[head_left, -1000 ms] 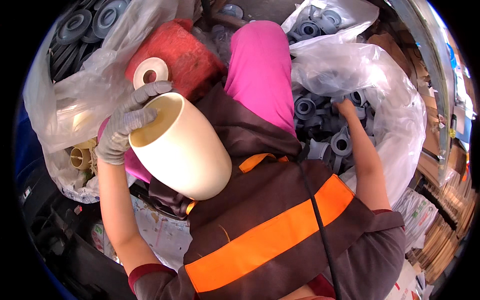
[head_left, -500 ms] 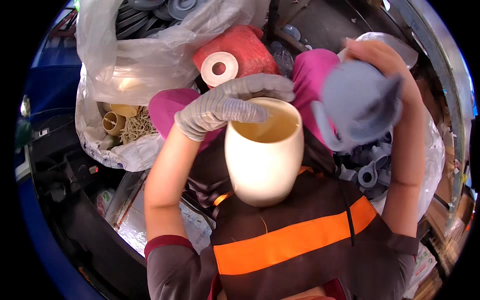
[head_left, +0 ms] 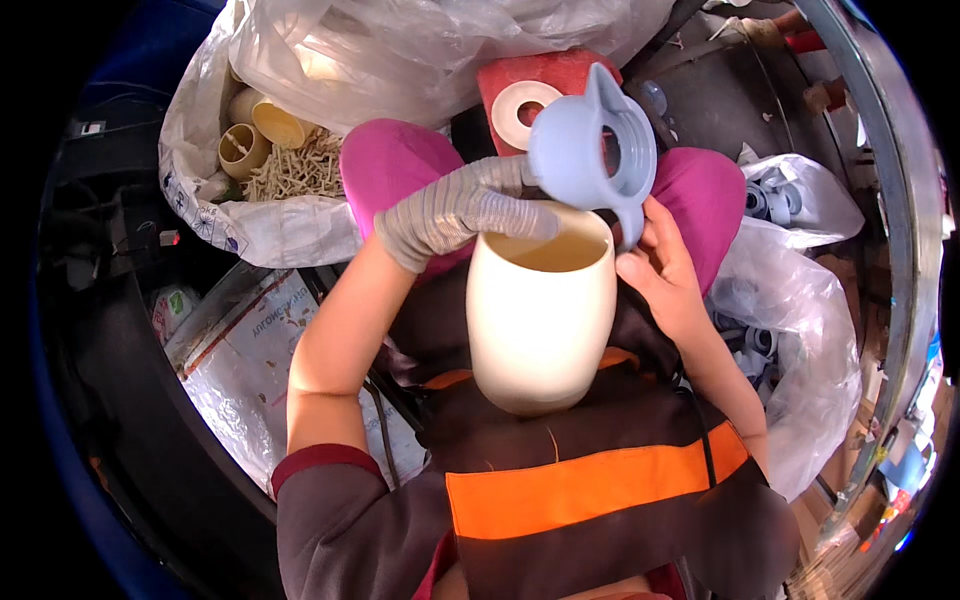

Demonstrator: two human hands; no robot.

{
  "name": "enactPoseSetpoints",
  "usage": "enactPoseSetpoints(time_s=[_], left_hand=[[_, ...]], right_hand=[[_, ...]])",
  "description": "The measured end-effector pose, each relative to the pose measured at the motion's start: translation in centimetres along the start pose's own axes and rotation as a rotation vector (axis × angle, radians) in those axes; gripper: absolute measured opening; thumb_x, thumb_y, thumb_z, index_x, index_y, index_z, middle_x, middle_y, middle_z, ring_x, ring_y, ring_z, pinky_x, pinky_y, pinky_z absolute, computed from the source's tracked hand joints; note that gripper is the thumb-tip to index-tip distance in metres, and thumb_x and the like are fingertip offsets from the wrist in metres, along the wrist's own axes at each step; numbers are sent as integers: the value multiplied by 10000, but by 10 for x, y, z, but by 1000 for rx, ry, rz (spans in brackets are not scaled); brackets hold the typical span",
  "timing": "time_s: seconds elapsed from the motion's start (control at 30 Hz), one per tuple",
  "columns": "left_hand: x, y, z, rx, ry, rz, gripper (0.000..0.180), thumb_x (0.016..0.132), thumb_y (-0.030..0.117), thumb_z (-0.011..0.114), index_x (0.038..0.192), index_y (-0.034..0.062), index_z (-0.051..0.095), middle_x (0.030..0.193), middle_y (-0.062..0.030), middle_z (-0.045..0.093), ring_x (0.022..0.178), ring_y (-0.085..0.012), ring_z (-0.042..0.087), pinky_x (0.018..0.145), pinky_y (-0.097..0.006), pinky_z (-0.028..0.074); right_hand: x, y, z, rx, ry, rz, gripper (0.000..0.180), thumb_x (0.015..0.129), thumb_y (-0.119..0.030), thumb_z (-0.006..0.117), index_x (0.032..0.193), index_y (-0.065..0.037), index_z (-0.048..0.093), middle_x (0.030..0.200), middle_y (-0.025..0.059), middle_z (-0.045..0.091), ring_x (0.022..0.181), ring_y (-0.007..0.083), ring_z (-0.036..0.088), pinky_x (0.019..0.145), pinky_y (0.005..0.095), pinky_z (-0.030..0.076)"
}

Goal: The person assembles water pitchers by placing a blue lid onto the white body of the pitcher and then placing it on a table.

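A cream, barrel-shaped plastic container (head_left: 542, 330) stands upright in my lap, its open mouth facing up. My left hand (head_left: 460, 212), in a grey striped knit glove, grips its rim from the left, with the thumb across the opening. The other gloved fingers reach behind a blue-grey plastic spout ring (head_left: 575, 150) and are partly hidden. Bare, my right hand (head_left: 662, 265) pinches the handle of this ring. The ring is tilted above the container's far rim, its pointed spout toward the far side and its round hole showing.
Beyond my knees, a red block (head_left: 490, 80) bears a white ring (head_left: 522, 112). At the far left, a white sack (head_left: 290, 230) holds cream parts and thin scraps. Plastic bags (head_left: 815, 350) with blue-grey parts lie at the right. A metal rail (head_left: 890, 150) curves along the right side.
My right hand has brought the blue-grey spout ring from the right over to the container's mouth and turned it. My left hand stays at the rim. The view has shifted slightly.
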State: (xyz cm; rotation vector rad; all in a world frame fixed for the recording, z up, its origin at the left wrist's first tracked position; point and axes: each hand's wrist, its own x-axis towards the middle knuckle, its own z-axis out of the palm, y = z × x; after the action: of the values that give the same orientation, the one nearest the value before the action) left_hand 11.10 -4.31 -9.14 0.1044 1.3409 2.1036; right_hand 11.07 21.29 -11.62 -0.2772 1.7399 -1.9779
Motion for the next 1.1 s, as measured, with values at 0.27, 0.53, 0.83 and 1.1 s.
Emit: enactPoseSetpoints(time_s=[0.27, 0.53, 0.83, 1.1], left_hand=[[24, 19, -28, 754, -8, -278, 391, 812, 174, 638, 1156, -11, 625, 1041, -91, 659, 989, -131, 598, 881, -286, 456], [34, -28, -11, -44, 29, -4, 429, 798, 164, 597, 1179, -32, 608, 1093, -103, 656, 994, -164, 616, 912, -287, 462], [33, -32, -8, -39, 113, -20, 414, 778, 116, 641, 1170, -10, 602, 1082, -80, 649, 983, -165, 607, 927, -292, 454], [17, -71, -5, -857, 18, 52, 553, 830, 121, 651, 1330, -2, 447, 1212, -151, 593, 1079, -237, 600, 976, -372, 470]], right_hand=[[38, -57, -49, 374, 379, 23, 312, 943, -174, 559, 1208, -13, 529, 748, -25, 422, 545, 37, 345, 466, 188, 294], [44, -46, -60, 655, 290, 301, 156, 976, -202, 528, 864, -105, 477, 666, -37, 403, 463, 21, 341, 392, 180, 288], [34, -73, -33, 334, 119, 409, 223, 958, -257, 549, 1029, -46, 567, 661, -68, 401, 462, 0, 338, 398, 165, 257], [39, -56, -28, 200, 97, 396, 291, 941, -248, 581, 1135, -31, 580, 648, -74, 406, 460, -7, 347, 400, 162, 247]])
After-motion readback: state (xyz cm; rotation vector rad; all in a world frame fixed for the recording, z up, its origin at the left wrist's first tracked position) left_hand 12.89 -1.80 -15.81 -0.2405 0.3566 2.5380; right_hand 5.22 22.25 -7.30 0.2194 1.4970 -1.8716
